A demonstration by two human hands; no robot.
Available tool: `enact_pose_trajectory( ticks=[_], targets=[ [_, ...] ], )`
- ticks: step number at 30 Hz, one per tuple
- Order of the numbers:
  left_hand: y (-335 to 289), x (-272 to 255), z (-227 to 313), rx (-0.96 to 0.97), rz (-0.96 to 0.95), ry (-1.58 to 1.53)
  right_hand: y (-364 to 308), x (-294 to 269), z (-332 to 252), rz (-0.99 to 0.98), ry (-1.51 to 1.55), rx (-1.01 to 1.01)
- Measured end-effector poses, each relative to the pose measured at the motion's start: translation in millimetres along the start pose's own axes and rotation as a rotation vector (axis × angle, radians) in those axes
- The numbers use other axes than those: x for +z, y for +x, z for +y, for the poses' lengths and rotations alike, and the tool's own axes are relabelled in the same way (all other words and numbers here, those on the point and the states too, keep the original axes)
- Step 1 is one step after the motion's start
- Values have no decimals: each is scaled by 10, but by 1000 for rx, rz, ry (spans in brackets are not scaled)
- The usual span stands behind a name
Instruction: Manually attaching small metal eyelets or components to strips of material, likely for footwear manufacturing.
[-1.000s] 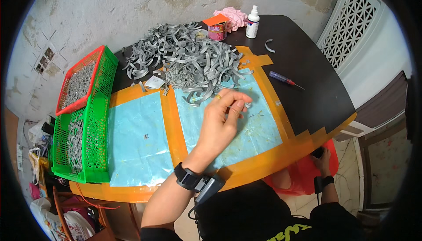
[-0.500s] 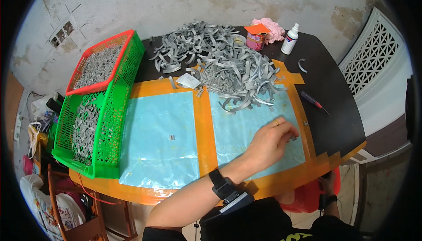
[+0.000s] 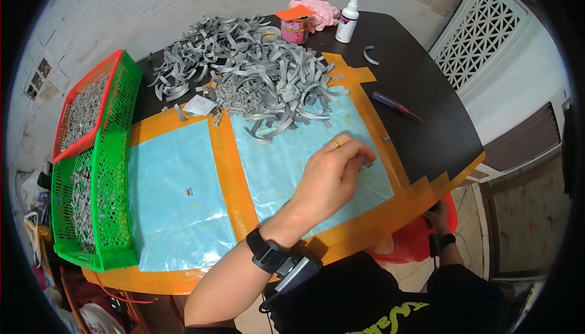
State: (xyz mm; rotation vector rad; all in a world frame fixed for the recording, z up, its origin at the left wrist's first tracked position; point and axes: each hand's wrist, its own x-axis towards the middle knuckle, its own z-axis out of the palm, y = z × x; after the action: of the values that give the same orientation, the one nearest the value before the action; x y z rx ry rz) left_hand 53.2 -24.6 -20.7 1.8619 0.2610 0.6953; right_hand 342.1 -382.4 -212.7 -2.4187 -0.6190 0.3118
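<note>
My left hand [image 3: 334,172], with a ring on one finger and a strapped device at the wrist, reaches over the right-hand blue sheet [image 3: 274,182]. Its thumb and fingertips pinch a small grey piece [image 3: 367,164]. Beyond it lies a heap of curved grey strips [image 3: 286,69], with small grey pieces [image 3: 241,98] at its near side. A lone grey piece [image 3: 189,193] rests on the left-hand blue sheet [image 3: 170,224]. My right hand [image 3: 436,218] hangs below the table edge by a red plastic object [image 3: 409,242]; its fingers are not clear.
At the left, a red basket [image 3: 106,99] of small pieces sits on a green basket [image 3: 113,212] holding more. Along the back stand a pink tin [image 3: 295,31], a pink cloth [image 3: 318,12] and a white bottle [image 3: 347,22]. A screwdriver [image 3: 390,102] lies right. Orange tape [image 3: 234,175] borders the sheets.
The whole view has swung, so the table sits farther left and is tilted. My left hand keeps its pinch over the right-hand sheet. My right hand stays below the table edge.
</note>
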Motion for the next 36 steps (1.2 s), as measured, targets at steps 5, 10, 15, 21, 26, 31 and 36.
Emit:
enact_pose_trajectory(
  ticks=[5, 10, 15, 21, 26, 31, 36],
  targets=[
    [-7, -2, 33, -10, -27, 23, -103, 35, -10, 180, -90, -89],
    [1, 19, 20, -33, -27, 1, -19, 95, 458, 209, -207, -36],
    [-25, -13, 31, -67, -34, 3, -16, 55, 206, -15, -15, 120],
    [-19, 7, 20, -83, -44, -7, 9, 101, 370, 132, -199, 0],
    [-3, 2, 67, -113, -59, -1, 43, 119, 638, 120, -193, 4],
    [5, 21, 37, -107, -56, -17, 54, 122, 669, 116, -180, 35],
    [5, 11, 74, -167, -78, -34, 18, 113, 648, 126, -220, 34]
  ],
)
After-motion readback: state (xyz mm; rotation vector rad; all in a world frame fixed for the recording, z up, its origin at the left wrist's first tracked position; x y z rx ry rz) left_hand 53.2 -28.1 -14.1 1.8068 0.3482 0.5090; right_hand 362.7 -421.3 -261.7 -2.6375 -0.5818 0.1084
